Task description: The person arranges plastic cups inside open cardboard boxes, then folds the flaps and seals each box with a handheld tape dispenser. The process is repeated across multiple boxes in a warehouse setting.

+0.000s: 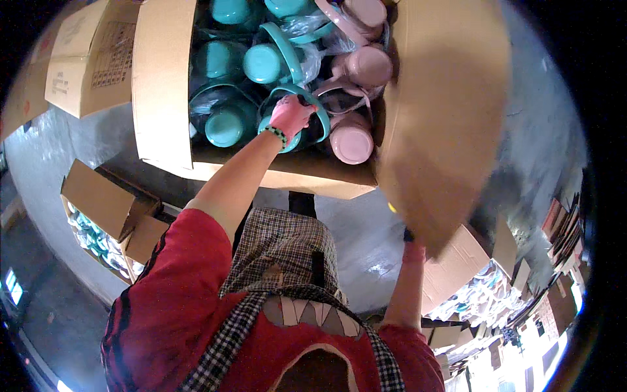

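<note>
The person's left hand (292, 115), in a pink glove, is resting inside a large open box of brown cardboard (281, 181), at the middle of its near side. It is touching a glossy turquoise, rounded, plastic-looking piece (294, 142) with a wide curved turquoise band (324, 124) (the glove is covering a good part of it). The fingers are appearing curled at the band, but whether they are really gripping it, I cannot tell. This piece is sitting between another turquoise rounded piece (225, 127) on the box's left side and a pale pink rounded piece (353, 142) on its right. Thin clear plastic film (312, 62) is lying among the pieces farther inside the box. At the box's near right corner, the long brown cardboard flap (450, 111) is hiding most of the right hand (413, 251), so its grip I cannot tell. In my judgement, the person is handling this one piece in its place, and the next move is calling for a sure hold on the band, without catching the neighbours.
</note>
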Demonstrator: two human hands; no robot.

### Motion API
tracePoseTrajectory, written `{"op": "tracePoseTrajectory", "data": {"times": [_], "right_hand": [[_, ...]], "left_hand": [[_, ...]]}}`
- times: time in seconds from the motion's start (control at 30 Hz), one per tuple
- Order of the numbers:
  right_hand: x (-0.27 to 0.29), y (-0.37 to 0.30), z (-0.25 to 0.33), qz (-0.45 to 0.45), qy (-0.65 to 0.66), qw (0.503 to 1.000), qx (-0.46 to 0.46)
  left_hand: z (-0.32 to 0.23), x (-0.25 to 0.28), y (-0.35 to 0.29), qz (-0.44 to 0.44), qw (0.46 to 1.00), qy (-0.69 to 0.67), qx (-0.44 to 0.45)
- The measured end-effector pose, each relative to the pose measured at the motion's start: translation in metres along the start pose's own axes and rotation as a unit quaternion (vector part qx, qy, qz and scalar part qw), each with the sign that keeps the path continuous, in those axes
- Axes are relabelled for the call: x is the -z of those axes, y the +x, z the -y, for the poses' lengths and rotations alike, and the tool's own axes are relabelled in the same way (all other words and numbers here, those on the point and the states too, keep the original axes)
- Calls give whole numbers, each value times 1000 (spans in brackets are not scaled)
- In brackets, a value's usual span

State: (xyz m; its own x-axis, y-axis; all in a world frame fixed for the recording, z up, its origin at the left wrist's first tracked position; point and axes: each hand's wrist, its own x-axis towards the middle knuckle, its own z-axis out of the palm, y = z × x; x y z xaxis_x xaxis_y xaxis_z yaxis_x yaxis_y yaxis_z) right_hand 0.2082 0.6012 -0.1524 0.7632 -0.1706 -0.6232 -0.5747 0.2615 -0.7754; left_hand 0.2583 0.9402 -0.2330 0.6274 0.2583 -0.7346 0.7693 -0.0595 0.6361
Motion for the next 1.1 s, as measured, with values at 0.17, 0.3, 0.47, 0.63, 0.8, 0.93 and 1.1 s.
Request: {"op": "tracePoseTrajectory", "data": {"times": [0.17, 0.3, 0.47, 0.63, 0.8, 0.93, 1.1], "right_hand": [[-113, -61, 24, -2, -32, 998, 52], [-240, -44, -2, 147, -175, 969, 93], [-290, -11, -66, 91, -514, 825, 217], [-288, -17, -70, 46, -565, 792, 225], [-308, -17, -65, 22, -560, 796, 228], [-310, -18, -73, 7, -593, 768, 241], [-291, -7, -56, 62, -249, 962, 90]], "left_hand": [[30, 16, -15, 143, 921, -361, 9], [37, 65, -43, 212, 819, -506, 168], [69, 128, -112, 8, 988, -151, -9], [103, 209, -159, -271, 917, 105, -271], [183, 299, -92, -496, 862, 88, 55], [262, 355, -56, -288, 898, -322, 82], [276, 365, -91, -181, 935, -281, 117]]}}
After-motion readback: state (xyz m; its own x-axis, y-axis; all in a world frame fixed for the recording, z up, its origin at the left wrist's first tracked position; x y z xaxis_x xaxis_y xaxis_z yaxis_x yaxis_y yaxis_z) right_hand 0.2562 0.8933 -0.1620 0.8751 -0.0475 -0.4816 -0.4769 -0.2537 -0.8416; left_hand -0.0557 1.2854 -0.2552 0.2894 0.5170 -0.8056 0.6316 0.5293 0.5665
